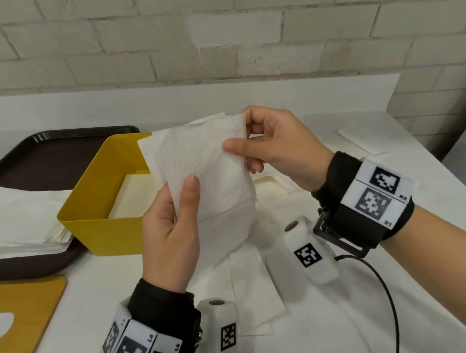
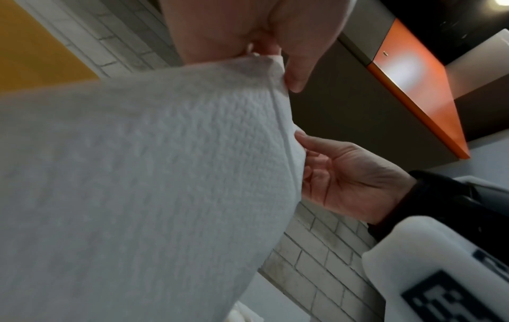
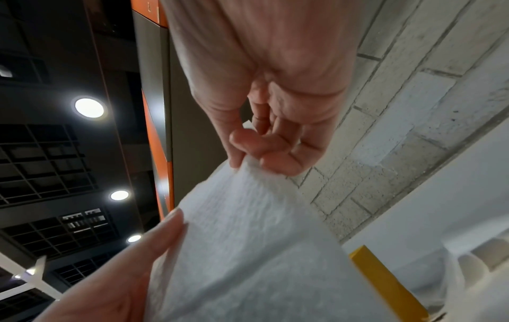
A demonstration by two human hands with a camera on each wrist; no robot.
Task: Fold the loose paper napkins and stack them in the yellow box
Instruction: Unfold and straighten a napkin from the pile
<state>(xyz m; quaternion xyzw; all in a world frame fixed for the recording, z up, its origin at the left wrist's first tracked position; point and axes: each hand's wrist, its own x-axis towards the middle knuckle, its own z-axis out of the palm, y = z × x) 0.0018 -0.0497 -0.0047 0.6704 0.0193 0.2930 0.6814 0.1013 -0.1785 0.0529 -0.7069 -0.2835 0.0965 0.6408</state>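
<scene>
White napkin [image 1: 205, 168] pinched by left hand [image 1: 170, 234], right hand [image 1: 280, 149].

On my feed both forearms are bare. Each wrist carries a black fabric cuff [image 1: 340, 176] wrapped by a white band [image 1: 377, 197] printed with black square markers, small labels beside them. A white camera pod [image 1: 310, 251] with a round lens and its own marker hangs under each wrist, trailing a thin black cable [image 1: 385, 289].
</scene>
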